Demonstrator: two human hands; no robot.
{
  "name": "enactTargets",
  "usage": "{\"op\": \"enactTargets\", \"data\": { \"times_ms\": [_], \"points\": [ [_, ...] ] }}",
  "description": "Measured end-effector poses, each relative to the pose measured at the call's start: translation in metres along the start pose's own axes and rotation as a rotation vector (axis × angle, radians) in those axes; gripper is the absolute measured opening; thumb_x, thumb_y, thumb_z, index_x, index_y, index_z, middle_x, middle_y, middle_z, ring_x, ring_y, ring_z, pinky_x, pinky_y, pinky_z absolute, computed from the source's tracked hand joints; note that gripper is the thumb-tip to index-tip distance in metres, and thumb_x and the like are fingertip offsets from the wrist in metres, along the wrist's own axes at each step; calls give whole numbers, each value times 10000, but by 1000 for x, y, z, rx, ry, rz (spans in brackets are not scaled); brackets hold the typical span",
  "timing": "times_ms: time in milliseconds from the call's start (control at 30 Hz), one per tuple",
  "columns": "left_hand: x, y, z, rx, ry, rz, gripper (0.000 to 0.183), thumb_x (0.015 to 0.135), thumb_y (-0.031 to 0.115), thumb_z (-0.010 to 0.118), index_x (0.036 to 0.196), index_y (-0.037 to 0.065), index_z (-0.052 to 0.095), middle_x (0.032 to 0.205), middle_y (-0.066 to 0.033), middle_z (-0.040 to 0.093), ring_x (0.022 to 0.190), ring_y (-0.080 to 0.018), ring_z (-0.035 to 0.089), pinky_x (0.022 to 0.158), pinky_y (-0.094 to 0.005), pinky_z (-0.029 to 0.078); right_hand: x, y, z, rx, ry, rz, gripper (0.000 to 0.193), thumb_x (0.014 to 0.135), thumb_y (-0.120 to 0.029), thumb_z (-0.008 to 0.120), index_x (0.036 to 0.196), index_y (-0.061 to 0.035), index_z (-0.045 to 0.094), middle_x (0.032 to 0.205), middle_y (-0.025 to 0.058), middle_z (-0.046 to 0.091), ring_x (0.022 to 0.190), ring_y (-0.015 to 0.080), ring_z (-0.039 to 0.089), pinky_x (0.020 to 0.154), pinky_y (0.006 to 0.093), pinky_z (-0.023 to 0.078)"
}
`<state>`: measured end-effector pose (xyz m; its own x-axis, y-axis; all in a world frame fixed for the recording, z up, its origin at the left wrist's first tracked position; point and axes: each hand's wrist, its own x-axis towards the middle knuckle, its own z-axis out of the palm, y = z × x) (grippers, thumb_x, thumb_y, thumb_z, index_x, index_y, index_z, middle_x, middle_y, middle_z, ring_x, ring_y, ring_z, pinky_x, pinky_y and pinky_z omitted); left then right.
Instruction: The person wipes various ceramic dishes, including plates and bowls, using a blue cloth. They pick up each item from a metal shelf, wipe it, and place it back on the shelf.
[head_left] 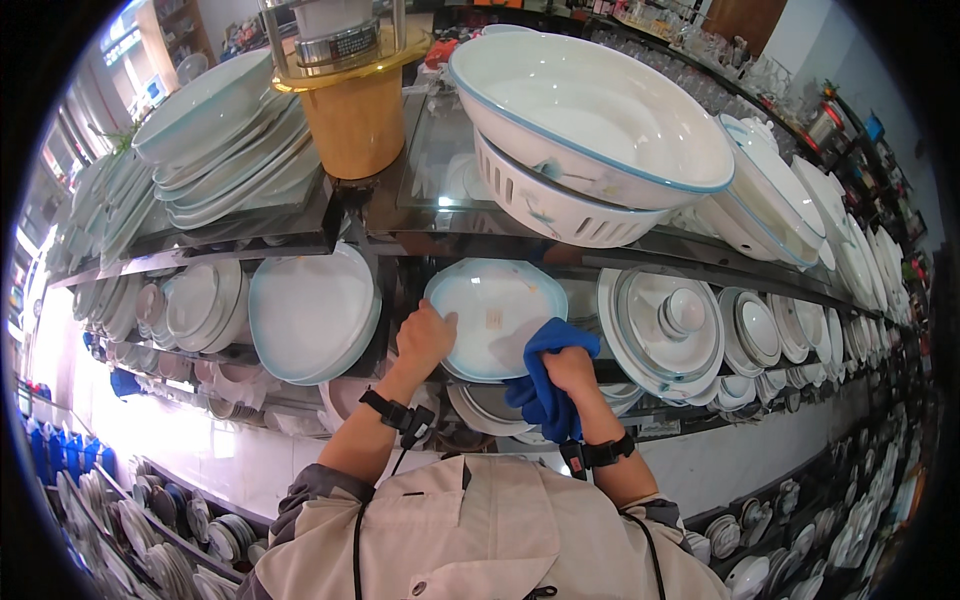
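A pale, rounded-square white serving plate (495,318) with a light blue rim sits in front of me on the middle shelf; a small beige label lies at its centre. My left hand (424,338) grips its left edge, thumb over the rim and the other fingers partly hidden. At the plate's lower right, my right hand (571,371) is closed around a bunched blue cloth (552,385). Part of the cloth rests against the plate's edge, and the rest hangs below my fist.
Left of the plate stand large white dishes (312,315); to its right are nested plates with a small bowl (684,312). Above, a big blue-rimmed bowl (600,105) rests on a slotted white base (560,205), near a yellow pedestal (355,125). Lower shelves hold more crockery (485,405).
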<state>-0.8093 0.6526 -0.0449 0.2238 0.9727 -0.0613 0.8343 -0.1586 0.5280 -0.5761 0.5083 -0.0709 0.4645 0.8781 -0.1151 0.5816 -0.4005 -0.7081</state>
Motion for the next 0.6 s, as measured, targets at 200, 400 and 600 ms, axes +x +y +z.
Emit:
{"op": "enactTargets", "data": {
  "times_ms": [200, 400, 600],
  "points": [
    [4, -1, 0, 24, -15, -6, 547, 894, 415, 669, 1085, -90, 576, 964, -326, 690, 921, -484, 685, 816, -525, 562, 2, 4, 11, -27, -9, 59, 343, 850, -345, 668, 1088, -106, 735, 1091, 217, 705, 1026, 421, 659, 893, 465, 528],
    [9, 6, 0, 53, -104, -52, 566, 896, 424, 649, 1164, -66, 555, 1040, -292, 698, 992, -457, 685, 886, -506, 549, 7, 15, 15, 21, -17, 75, 309, 841, -239, 693, 1091, -58, 716, 1088, 216, 709, 1044, 414, 662, 893, 432, 526],
    [12, 9, -4, 50, -116, -73, 595, 890, 413, 655, 1203, -81, 544, 1072, -290, 695, 1024, -448, 681, 902, -491, 547, 5, -2, 8, -42, -10, 170, 325, 876, -246, 656, 1139, -62, 709, 1133, 218, 702, 1085, 401, 659, 916, 413, 524]
  ]
}}
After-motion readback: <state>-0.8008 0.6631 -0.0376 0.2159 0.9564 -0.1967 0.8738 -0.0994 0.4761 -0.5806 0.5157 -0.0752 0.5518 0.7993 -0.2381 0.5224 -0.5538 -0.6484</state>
